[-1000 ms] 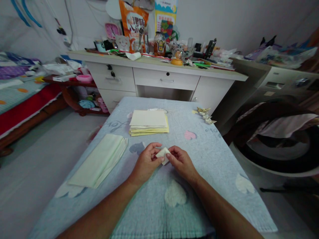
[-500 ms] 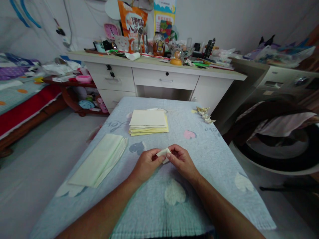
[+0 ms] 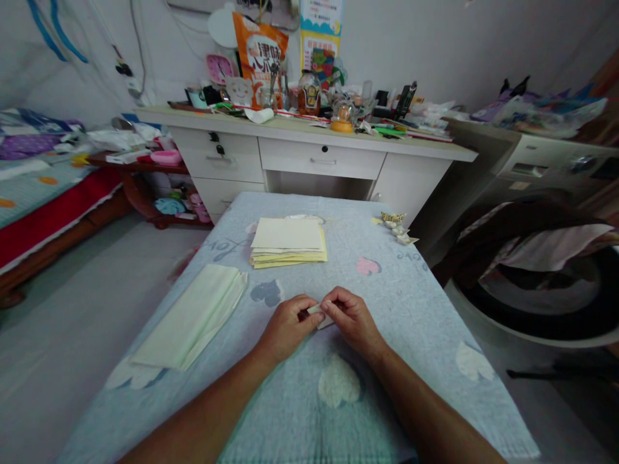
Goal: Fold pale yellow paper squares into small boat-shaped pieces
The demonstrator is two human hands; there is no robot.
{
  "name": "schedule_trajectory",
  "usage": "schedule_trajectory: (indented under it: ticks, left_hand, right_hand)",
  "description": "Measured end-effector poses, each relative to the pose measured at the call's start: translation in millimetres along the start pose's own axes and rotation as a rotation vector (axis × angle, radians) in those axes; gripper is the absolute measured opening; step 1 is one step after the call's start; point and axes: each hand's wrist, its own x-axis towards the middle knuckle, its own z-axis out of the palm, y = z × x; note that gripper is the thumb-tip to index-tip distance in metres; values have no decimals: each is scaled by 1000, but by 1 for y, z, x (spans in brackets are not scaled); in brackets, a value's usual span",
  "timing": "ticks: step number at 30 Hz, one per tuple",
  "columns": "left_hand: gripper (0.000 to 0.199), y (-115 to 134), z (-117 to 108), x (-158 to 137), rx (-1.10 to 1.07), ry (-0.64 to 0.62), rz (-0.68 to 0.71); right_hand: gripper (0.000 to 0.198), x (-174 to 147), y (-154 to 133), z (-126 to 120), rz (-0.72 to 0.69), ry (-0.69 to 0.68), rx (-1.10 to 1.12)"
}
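Over the cloth-covered bench (image 3: 420, 367), the person's left hand (image 3: 290, 320) and right hand (image 3: 352, 317) each have a pinching grip clamped on the small folded paper (image 3: 325, 323) between them (much of it hidden); matching its edges before pressing firmly would likely give crisp creases.

Between left hand (image 3: 285, 323) and right hand (image 3: 354, 321) sits the paper piece (image 3: 325, 322), before the stack (image 3: 287, 234), right of the sheets (image 3: 189, 317).
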Motion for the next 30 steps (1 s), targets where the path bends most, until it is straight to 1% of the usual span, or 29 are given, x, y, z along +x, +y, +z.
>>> schedule_trajectory:
  ticks: [4, 8, 11, 13, 16, 20, 23, 25, 28, 30]
  left_hand:
    - [26, -4, 0, -1, 0, -4, -50]
    - [21, -4, -1, -1, 19, -8, -69]
    - [17, -4, -1, 0, -16, -9, -43]
    - [15, -5, -1, 1, -58, -17, -27]
    - [16, -8, 0, 2, -129, -38, -41]
    - [18, -11, 2, 2, -336, 26, -61]
    - [29, -12, 4, 3, -422, 61, -61]
    - [31, -12, 5, 3, -403, 75, -44]
    - [21, -12, 6, 2, -310, 94, -12]
    - [16, -11, 5, 1, -219, 89, -8]
  right_hand:
    - [23, 1, 0, 2, 43, -10, 86]
    - [26, 0, 2, 1, 63, -25, 29]
    - [27, 1, 3, -1, 54, -18, 2]
    - [27, 1, 3, -1, 59, -20, 14]
    - [26, 2, 5, 0, 72, -23, 62]
    - [21, 3, 10, 1, 47, -48, 164]
    - [20, 3, 13, 1, 43, -62, 193]
    - [20, 3, 15, 2, 44, -47, 193]
    - [20, 4, 16, 2, 36, -4, 177]
    - [19, 4, 17, 2, 29, 0, 135]
